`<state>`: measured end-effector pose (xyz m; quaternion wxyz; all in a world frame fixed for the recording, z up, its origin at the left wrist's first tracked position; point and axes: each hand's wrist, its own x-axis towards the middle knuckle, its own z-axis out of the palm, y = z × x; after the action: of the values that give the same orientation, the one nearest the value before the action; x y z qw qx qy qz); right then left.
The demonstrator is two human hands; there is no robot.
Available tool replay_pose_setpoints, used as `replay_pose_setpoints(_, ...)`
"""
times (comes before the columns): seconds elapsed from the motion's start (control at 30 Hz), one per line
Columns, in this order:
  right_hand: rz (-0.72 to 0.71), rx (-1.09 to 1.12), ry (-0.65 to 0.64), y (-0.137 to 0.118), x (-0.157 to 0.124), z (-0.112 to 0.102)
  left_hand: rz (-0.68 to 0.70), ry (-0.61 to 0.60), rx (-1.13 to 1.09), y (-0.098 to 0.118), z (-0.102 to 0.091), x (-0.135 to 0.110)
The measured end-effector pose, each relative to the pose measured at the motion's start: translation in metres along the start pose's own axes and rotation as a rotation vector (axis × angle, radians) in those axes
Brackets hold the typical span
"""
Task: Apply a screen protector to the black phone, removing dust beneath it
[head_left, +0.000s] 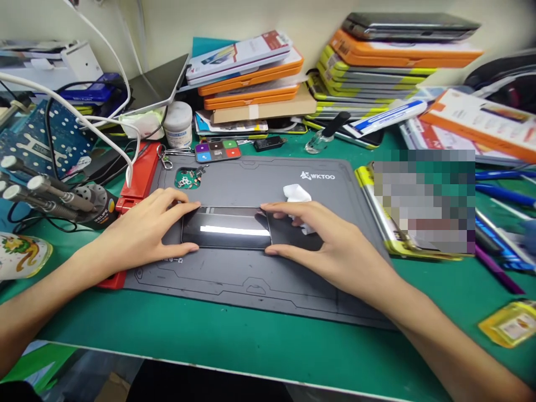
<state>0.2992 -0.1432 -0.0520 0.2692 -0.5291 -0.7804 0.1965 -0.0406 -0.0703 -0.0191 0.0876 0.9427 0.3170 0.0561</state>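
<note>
A dark smartphone (228, 237) lies sideways, glossy face up, on a grey work mat (247, 181); a bright strip of light reflects in it. My left hand (142, 231) grips its left end, thumb on the near edge and fingers on the far edge. At the other end, my right hand (322, 237) holds it the same way, thumb and forefinger on opposite long edges. Behind the right fingers is a crumpled white tissue (297, 194), partly hidden. Small metal bits sit in a recess (187, 178) of the mat beyond the left hand.
Stacked orange boxes (251, 92) and yellow-edged boxes (372, 84) line the wall. A white jar (178, 124) and a glass bottle (320, 140) stand behind the mat. Left are a red tool (140, 178), cables and a screwdriver holder (94, 201). Pens (505, 187) and a yellow packet (511, 324) lie right.
</note>
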Motion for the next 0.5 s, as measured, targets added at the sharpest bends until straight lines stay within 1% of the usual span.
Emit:
replay_pose_setpoints(0.27, 0.022, 0.032, -0.014, 0.0003, 0.0039, 0.0015, -0.019, -0.011, -0.025, -0.0014, -0.0014, -0.0009)
replay_pose_setpoints(0.33, 0.006, 0.018, -0.012, 0.0006, 0.0047, 0.0017, -0.023, -0.01, -0.032, -0.001, -0.0019, -0.0009)
replay_pose_setpoints(0.5, -0.086, -0.023, -0.026, 0.0016, 0.0048, -0.0001, -0.035, -0.019, -0.025, -0.0001, -0.0028, -0.0016)
